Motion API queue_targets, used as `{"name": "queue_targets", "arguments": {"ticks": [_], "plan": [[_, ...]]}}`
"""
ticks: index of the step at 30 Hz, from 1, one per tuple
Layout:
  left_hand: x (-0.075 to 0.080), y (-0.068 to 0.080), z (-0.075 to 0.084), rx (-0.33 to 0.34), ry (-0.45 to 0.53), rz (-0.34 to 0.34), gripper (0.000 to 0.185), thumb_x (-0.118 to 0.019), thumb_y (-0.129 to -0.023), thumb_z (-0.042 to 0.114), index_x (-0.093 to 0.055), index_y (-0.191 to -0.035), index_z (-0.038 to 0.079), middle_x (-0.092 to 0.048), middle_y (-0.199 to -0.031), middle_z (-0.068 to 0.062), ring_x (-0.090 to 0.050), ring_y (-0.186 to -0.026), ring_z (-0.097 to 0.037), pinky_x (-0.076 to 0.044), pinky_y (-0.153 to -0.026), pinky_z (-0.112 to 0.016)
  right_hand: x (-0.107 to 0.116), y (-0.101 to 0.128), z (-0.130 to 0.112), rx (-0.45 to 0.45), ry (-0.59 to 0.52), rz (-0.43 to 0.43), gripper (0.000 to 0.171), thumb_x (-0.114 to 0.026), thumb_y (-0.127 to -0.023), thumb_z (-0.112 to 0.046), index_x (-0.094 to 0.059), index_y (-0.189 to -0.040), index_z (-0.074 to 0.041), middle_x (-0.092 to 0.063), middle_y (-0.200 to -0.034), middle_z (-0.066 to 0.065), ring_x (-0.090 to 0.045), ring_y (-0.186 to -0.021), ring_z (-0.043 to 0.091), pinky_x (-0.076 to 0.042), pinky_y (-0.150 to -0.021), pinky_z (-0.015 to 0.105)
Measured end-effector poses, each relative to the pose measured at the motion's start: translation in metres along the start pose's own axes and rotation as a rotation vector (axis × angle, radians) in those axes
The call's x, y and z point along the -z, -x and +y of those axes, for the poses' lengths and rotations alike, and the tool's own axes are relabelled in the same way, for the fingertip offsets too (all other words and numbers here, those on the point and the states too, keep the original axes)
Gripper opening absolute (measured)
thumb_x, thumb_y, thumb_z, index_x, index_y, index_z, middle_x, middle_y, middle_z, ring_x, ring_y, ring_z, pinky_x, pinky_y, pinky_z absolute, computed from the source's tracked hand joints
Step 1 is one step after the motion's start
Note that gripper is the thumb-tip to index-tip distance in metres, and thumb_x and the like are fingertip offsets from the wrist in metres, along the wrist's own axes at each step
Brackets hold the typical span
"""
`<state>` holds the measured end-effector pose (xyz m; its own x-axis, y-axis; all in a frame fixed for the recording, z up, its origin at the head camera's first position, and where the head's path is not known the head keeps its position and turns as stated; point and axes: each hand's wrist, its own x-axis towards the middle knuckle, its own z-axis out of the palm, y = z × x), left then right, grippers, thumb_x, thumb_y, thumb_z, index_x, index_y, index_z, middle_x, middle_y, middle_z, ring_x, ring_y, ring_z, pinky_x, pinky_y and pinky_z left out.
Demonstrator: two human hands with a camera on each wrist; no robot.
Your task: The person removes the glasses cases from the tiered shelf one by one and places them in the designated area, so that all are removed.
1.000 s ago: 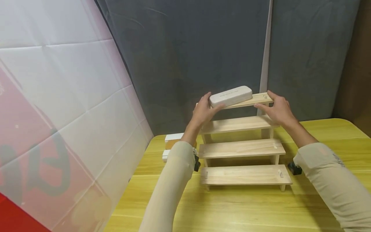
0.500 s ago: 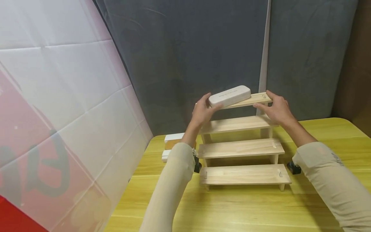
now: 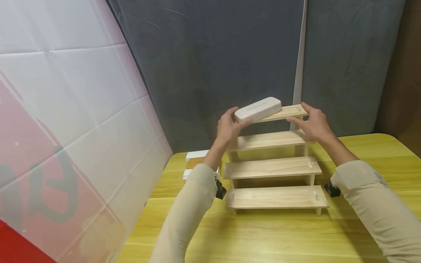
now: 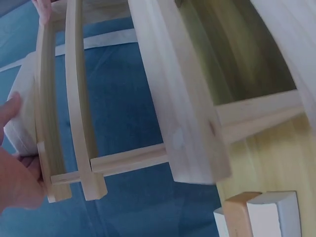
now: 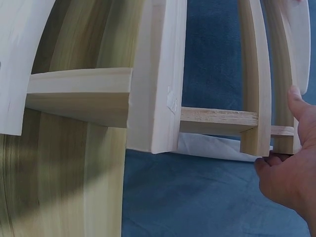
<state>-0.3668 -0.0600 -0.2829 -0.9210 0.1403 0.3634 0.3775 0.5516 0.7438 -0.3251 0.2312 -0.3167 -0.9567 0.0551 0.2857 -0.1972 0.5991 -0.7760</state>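
Note:
A four-tier wooden step rack [image 3: 274,167] stands on the table. On its top board [image 3: 291,111] lies a white oblong case [image 3: 258,109] with rounded corners and a small line of print, set slightly askew. My left hand [image 3: 228,126] holds the case's left end, thumb along the front and fingers behind; the left wrist view shows the thumb against the case [image 4: 22,128]. At the other end, my right hand [image 3: 314,123] grips the right end of the top board, thumb in front. In the right wrist view its fingers [image 5: 264,165] curl under the board end.
Left of the rack, partly behind my left forearm, sit white and orange-brown small boxes [image 3: 196,160]. The yellow wood-grain table [image 3: 256,237] runs back to a dark grey curtain [image 3: 210,73]. A white printed fabric wall [image 3: 108,95] rises on the left.
The white case has slid a little to the left along the top board, with my left hand shifting left too. My right hand keeps its grip on the board's right end.

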Motion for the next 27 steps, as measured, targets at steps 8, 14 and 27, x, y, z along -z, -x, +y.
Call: {"name": "queue_targets", "arguments": {"ticks": [8, 14, 27], "plan": [[0.009, 0.014, -0.010, -0.044, 0.034, 0.032, 0.078, -0.090, -0.088, 0.036, -0.056, -0.154, 0.012, -0.071, -0.131, -0.008, -0.067, -0.113, -0.023, -0.053, -0.098, -0.040, 0.000, -0.001, 0.001, 0.000, -0.009, 0.002, 0.097, -0.067, -0.105, -0.047, -0.011, -0.168, 0.000, -0.014, -0.172, 0.028, -0.010, -0.158, 0.051, -0.015, -0.125, 0.068], [0.019, 0.025, -0.026, -0.118, 0.096, 0.018, 0.078, -0.089, -0.089, 0.034, -0.055, -0.154, 0.009, -0.069, -0.137, -0.010, -0.065, -0.117, -0.024, -0.053, -0.100, -0.042, 0.001, -0.002, 0.002, -0.005, -0.023, -0.001, 0.098, -0.068, -0.104, -0.046, -0.011, -0.168, 0.000, -0.013, -0.173, 0.027, -0.009, -0.158, 0.050, -0.015, -0.125, 0.068], [0.046, 0.048, -0.049, -0.192, 0.330, -0.042, 0.073, -0.087, -0.091, 0.017, -0.053, -0.154, 0.002, -0.063, -0.147, -0.011, -0.061, -0.136, -0.026, -0.050, -0.112, -0.036, -0.001, -0.002, 0.002, -0.007, -0.022, 0.005, 0.098, -0.068, -0.104, -0.046, -0.011, -0.169, -0.001, -0.014, -0.173, 0.027, -0.010, -0.158, 0.050, -0.016, -0.125, 0.068]]}}
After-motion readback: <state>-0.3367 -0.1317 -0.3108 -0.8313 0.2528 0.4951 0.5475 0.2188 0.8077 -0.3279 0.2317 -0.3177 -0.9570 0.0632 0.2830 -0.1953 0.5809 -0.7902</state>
